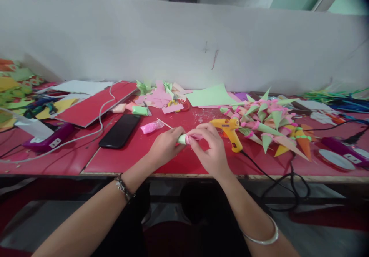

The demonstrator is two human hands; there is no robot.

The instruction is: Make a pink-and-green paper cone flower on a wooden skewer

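Forearms (111, 207) slant inward, left hand (166, 145) and right hand (211, 149) each with grip closed on one green-and-pink roll (182, 139).

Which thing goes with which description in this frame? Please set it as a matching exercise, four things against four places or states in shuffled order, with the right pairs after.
Things
1. Phone
2. Glue gun
3. Small green roll
4. Red board

Descriptions
A. Held between the left hand and the right hand
B. Crossed by a white cable
C. Yellow, beside the right hand
D. Black, left of the pink packet

Pairs: 1-D, 2-C, 3-A, 4-B
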